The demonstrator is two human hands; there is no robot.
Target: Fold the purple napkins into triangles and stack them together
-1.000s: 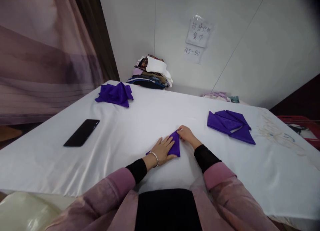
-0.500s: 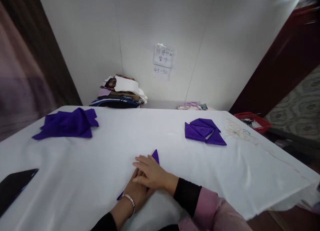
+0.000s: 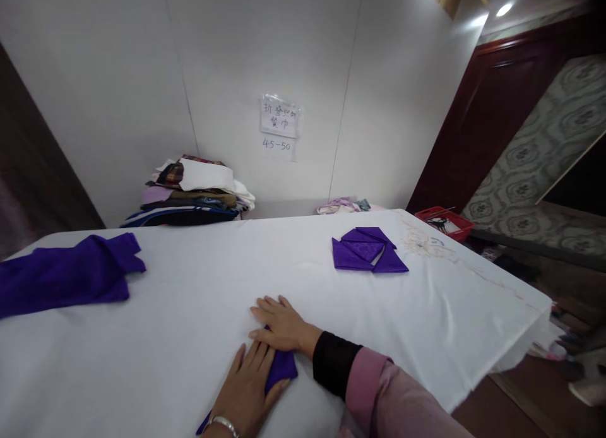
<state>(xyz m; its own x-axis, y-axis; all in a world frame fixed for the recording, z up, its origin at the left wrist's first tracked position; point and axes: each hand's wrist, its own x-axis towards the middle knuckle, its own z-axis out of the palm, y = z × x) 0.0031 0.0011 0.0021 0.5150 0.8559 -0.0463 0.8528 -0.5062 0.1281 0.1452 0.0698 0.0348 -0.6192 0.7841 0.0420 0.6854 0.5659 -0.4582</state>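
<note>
A folded purple cloth napkin [image 3: 283, 368] lies on the white tablecloth [image 3: 189, 337], mostly covered by both hands. My left hand [image 3: 249, 381], with a silver bracelet at the wrist, presses flat on it, fingers stretched out and thumb apart. Just beyond, my right hand [image 3: 279, 324] rests palm down over the napkin's far part, its fingers spread. The right thumb meets the left fingertips. How the napkin is folded under the hands is hidden.
A folded purple napkin [image 3: 364, 250] lies at the back right, and loose purple cloths [image 3: 76, 271] lie at the left. Behind the table are stacked clothes [image 3: 194, 189], a red basket [image 3: 445, 223] and a wall with a paper sign [image 3: 279, 117].
The view has swung right. My hands have slid apart: the left hand, formerly beneath the right, now lies nearer me, exposing more of the napkin. Its pointed far tip is now covered.
</note>
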